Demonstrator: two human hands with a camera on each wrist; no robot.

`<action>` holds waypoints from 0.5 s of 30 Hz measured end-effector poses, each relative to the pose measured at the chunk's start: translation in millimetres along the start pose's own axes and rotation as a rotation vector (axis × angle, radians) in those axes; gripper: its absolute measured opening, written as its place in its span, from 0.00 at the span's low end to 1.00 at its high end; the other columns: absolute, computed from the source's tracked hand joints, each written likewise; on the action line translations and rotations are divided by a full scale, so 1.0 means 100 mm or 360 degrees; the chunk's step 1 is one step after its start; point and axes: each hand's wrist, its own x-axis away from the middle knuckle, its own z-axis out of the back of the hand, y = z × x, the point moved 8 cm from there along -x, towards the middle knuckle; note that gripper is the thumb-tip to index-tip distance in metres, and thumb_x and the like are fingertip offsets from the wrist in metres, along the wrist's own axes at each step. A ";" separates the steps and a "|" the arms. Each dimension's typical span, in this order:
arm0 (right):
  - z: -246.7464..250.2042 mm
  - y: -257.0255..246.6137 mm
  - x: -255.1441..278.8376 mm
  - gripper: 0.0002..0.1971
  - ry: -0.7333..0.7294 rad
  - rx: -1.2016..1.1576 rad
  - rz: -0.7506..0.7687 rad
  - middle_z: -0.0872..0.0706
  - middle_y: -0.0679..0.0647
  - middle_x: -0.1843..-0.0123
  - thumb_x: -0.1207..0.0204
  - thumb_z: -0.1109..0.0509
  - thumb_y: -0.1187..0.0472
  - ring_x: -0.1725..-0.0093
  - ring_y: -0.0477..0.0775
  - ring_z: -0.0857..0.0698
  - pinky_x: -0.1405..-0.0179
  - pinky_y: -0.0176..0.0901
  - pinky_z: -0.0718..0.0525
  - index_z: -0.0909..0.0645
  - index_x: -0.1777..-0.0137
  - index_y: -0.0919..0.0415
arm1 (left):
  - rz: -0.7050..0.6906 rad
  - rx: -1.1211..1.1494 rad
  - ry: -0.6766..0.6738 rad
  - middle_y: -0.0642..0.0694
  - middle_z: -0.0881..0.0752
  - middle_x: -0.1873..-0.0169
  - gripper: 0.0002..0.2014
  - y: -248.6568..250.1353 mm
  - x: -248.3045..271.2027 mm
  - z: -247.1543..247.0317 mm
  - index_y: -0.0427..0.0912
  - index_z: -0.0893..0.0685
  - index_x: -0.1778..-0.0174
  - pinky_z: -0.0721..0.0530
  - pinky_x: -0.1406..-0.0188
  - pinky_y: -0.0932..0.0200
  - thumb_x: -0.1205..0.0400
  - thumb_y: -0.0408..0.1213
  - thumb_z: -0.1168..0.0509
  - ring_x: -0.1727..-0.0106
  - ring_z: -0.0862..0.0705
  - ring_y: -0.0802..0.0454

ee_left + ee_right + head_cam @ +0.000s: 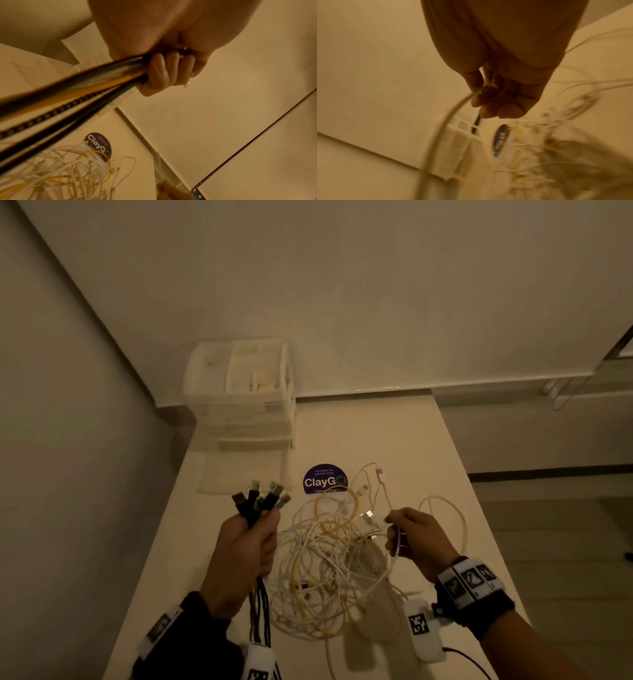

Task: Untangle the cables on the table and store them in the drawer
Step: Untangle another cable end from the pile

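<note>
My left hand [248,546] grips a bundle of black cables [260,501] with one yellow strand, plugs pointing up; the cords hang below the fist [164,71] and stretch blurred toward the wrist camera [68,94]. My right hand [409,539] pinches a white cable [394,549] rising from a tangle of white and yellow cables [329,570] lying on the table [428,446] between my hands. In the right wrist view the white cable [447,117] curves down from my fingers [488,102]. A white plastic drawer unit [246,402] stands at the table's far left, its lowest drawer [243,474] pulled out.
A round purple "ClayGO" sticker [324,479] lies on the table beyond the tangle. A wall runs along the left and behind the table. The floor drops away past the table's right edge [479,498].
</note>
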 end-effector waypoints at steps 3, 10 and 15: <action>-0.45 -0.61 0.56 0.12 -0.0365 -0.0263 0.0222 0.23 0.61 0.72 0.14 0.42 0.61 0.74 0.58 0.23 0.70 0.49 0.22 0.22 0.52 0.69 | -0.0058 0.0099 0.0057 0.47 0.42 0.79 0.17 0.22 -0.13 -0.03 0.43 0.34 0.70 0.45 0.85 0.69 0.15 0.38 0.41 0.83 0.46 0.57; -1.46 -1.29 1.48 0.15 -0.0746 -0.0230 0.0673 0.24 0.61 0.73 0.18 0.41 0.55 0.78 0.57 0.27 0.73 0.50 0.28 0.24 0.52 0.70 | -0.0509 0.0344 -0.0155 0.48 0.44 0.79 0.20 0.92 -0.13 -0.18 0.45 0.32 0.71 0.47 0.84 0.65 0.22 0.49 0.30 0.83 0.47 0.55; -1.84 -1.39 1.67 0.16 -0.0532 -0.0058 0.0924 0.24 0.60 0.74 0.14 0.44 0.58 0.79 0.57 0.28 0.76 0.48 0.28 0.27 0.54 0.73 | -0.0623 0.0047 -0.0116 0.52 0.28 0.83 0.21 0.97 -0.02 -0.08 0.41 0.26 0.70 0.31 0.84 0.63 0.20 0.54 0.34 0.84 0.30 0.54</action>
